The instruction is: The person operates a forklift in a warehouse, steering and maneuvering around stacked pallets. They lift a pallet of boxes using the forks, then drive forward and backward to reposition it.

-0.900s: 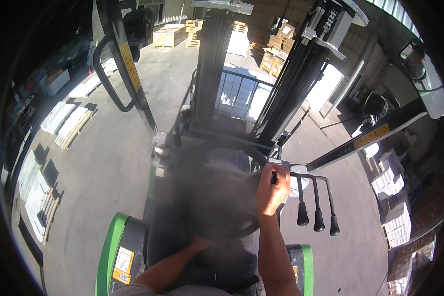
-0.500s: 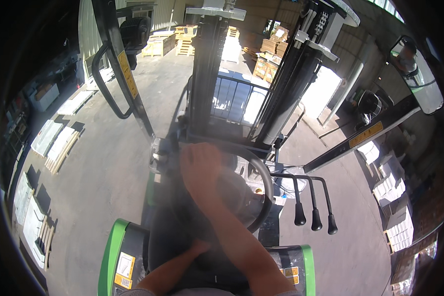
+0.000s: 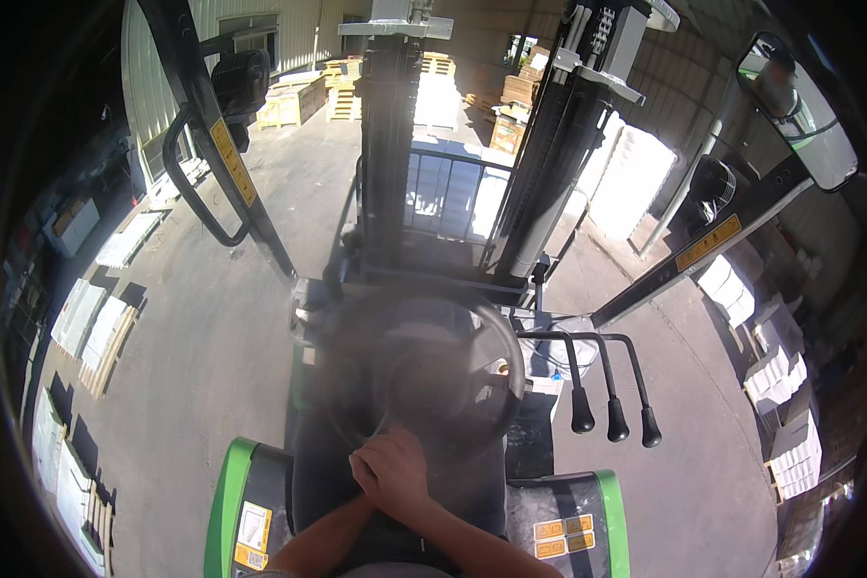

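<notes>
My right hand (image 3: 392, 474) is closed at the lower left of the black steering wheel (image 3: 516, 371), its fingers pressed together around what appears to be the rim. My left forearm (image 3: 326, 541) comes up from the lower left and passes beneath the right hand. That hand covers my left hand, so the left fingers cannot be seen. Motion blur smears most of the wheel and its hub. Three black levers with knobs (image 3: 617, 421) stand to the right of the wheel, with no hand on them.
Ahead rises the forklift mast (image 3: 390, 144), with a load backrest (image 3: 453, 193) behind it. Roof posts (image 3: 223, 159) flank me, and a mirror (image 3: 804, 116) hangs at upper right. Flat stacks on pallets (image 3: 106, 332) line the left, white stacks (image 3: 775, 376) the right. Wooden crates (image 3: 291, 99) stand far off.
My right hand has come down from the wheel's upper left to its lower left, over the left hand. The surroundings have shifted slightly in view.
</notes>
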`<move>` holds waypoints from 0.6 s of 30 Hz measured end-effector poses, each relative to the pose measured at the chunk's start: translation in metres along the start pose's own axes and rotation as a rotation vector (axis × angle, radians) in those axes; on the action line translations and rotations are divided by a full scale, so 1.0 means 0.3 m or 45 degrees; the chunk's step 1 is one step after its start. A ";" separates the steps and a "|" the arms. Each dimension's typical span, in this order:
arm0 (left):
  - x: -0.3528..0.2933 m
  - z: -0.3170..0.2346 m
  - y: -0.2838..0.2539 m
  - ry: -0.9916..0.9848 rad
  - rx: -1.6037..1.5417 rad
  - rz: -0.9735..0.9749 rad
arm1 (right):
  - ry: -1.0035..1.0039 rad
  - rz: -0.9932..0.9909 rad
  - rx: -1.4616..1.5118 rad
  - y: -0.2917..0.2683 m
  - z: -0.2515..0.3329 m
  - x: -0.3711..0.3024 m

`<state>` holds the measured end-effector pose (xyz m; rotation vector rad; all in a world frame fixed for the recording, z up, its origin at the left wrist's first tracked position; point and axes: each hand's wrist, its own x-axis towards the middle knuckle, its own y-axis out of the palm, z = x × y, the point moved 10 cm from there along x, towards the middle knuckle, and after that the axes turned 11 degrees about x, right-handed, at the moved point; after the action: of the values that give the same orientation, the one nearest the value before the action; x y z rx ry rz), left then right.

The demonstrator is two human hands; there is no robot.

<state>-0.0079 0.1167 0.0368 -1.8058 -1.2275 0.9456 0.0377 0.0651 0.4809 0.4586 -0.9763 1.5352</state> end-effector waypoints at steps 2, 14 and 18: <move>-0.010 -0.019 -0.072 0.031 -0.008 -0.059 | 0.082 0.026 -0.041 -0.086 -0.031 -0.038; -0.044 0.051 -1.066 -0.248 -1.660 -0.820 | 0.177 -0.317 -0.587 -0.483 -0.179 0.034; -0.015 0.083 -1.326 -0.385 -1.314 -1.233 | 0.068 -0.482 -0.508 -0.537 -0.216 0.108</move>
<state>-0.1901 0.2220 0.3754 -1.3465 -2.7415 -0.0512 0.1981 0.1277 0.5201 0.2938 -1.0550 0.9796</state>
